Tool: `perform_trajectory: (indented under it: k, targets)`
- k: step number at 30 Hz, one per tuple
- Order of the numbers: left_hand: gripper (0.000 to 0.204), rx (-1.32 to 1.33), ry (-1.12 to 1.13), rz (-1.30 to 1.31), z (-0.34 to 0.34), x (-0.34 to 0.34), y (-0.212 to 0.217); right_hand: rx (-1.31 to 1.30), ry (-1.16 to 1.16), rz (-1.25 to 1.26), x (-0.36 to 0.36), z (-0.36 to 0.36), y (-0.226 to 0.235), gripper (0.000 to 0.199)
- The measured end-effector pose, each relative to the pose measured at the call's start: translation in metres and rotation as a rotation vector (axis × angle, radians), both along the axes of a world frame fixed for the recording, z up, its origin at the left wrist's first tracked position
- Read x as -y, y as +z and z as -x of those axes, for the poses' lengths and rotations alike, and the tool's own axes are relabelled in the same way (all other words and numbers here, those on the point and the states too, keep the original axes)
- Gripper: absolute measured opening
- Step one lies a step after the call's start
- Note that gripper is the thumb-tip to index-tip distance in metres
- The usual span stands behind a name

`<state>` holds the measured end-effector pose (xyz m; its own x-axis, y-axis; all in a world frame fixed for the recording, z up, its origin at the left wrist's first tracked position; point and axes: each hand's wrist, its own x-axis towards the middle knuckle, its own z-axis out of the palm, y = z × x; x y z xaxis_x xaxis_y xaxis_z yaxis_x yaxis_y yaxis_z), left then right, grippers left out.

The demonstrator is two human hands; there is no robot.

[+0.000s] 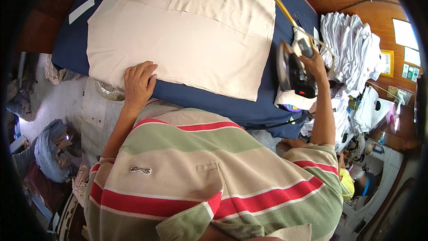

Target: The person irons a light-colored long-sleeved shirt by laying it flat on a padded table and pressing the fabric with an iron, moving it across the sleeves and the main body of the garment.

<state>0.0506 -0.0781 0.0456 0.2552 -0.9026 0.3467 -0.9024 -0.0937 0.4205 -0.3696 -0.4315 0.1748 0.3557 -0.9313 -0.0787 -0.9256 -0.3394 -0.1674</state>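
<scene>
The left hand lay flat, grasping nothing, on the near edge of the shirt, apparently steadying it. The right hand was wrapped round the handle of the iron, tilted upright, probably sparing the shirt heat. The shirt spread over the tabletop, beyond the left hand, left of the right.

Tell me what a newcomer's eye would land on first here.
First, the big cream garment spread across the dark blue cloth, with the left hand resting on its near edge. Next, the black iron in the right hand, toward the right of the cloth. Then the person's own red-striped shirt, filling the lower middle of the picture.
</scene>
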Motion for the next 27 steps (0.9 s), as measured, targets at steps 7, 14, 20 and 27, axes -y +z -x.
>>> perform_trajectory:
  k: [7,14,20,27]
  targets:
    - [0.028,0.013,-0.080,-0.092,-0.018,0.019,-0.001,0.024,-0.161,0.138,0.055,0.076,-0.024,0.057]
    - [0.028,0.025,-0.061,-0.109,-0.017,0.021,-0.006,-0.158,0.103,0.628,0.010,-0.006,-0.054,0.041]
    - [0.028,-0.006,-0.056,-0.091,-0.017,0.021,-0.011,0.108,-0.223,0.060,0.009,-0.105,-0.121,0.036]
    - [0.026,0.006,-0.018,-0.101,-0.015,0.016,-0.013,0.185,-0.346,0.075,0.021,-0.114,-0.149,0.037]
